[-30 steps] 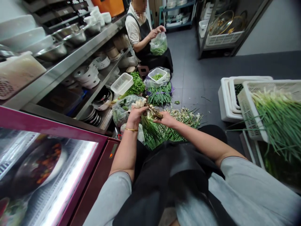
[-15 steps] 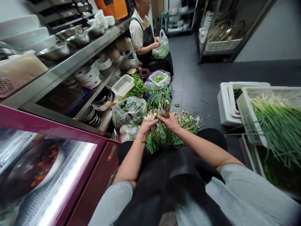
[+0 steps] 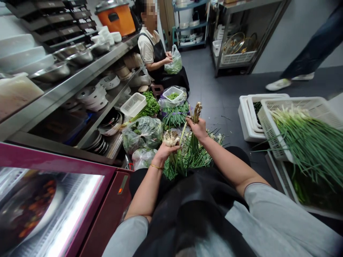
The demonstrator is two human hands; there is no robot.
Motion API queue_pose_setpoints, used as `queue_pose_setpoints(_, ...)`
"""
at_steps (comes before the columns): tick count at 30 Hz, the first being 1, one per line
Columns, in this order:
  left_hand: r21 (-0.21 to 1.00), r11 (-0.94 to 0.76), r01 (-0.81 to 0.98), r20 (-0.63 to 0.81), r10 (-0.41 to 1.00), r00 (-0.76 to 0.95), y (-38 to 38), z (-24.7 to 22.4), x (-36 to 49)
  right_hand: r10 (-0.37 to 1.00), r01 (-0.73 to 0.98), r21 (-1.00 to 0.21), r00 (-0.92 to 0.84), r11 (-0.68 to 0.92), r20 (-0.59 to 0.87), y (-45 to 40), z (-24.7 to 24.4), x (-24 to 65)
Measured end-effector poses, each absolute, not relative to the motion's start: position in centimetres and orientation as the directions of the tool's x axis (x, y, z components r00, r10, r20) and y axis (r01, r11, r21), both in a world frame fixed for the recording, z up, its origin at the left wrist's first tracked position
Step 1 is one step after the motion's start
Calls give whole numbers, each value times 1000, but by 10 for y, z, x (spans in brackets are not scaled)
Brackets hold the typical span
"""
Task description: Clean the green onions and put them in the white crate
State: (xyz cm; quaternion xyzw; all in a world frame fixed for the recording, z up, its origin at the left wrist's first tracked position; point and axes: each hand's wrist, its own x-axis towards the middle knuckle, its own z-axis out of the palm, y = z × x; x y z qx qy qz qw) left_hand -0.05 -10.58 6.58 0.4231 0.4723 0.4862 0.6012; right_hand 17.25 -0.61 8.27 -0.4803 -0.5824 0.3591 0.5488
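Observation:
My left hand [image 3: 165, 152] is closed round a bunch of green onions with pale, clean-looking root ends [image 3: 170, 138]. Higher and to the right, my right hand [image 3: 198, 129] grips a second bunch, whose brown, dirty root ends [image 3: 197, 110] point up and whose green leaves hang down. One light green stalk [image 3: 183, 132] slants between the two hands. Beneath them, loose green onions and trimmings [image 3: 214, 137] lie in a pile between my knees.
Plastic bags of greens [image 3: 143, 134] and a small white basket [image 3: 133, 104] stand at the left, beside a steel shelf [image 3: 80, 69]. At the right, a white crate [image 3: 276, 134] holds green onions. A seated person [image 3: 150, 50] holds a bag; another person's legs [image 3: 308, 53] are at upper right.
My hands have moved apart, the right one up and to the right with its bunch. A walking person's legs have come into view at the upper right. The camera view has shifted slightly.

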Motion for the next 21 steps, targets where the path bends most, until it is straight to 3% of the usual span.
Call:
queue_pose_setpoints(6, 964, 221, -149, -194, 964, 181, -105, 70, -8, 926, 262, -901, 56, 347, 373, -11, 89, 178)
queue_pose_setpoints(10, 945, 251, -211, -213, 958, 190, -92, 75, 2, 943, 212, -920, -124, 330, 310, -23, 92, 168)
queue_pose_setpoints(13, 941, 203, -273, -178, 977, 113, -79, 78, 7, 954, 106, -972, -240, 210, 180, -26, 88, 163)
queue_pose_setpoints(16, 942, 172, -289, -159, 985, 69, -77, 80, -5, 970, 69, -996, -242, 51, 33, -15, 84, 170)
queue_pose_setpoints(21, 927, 178, -329, -182, 983, 20, -90, 86, -41, 934, -57, -968, -281, -246, -221, 10, 84, 188)
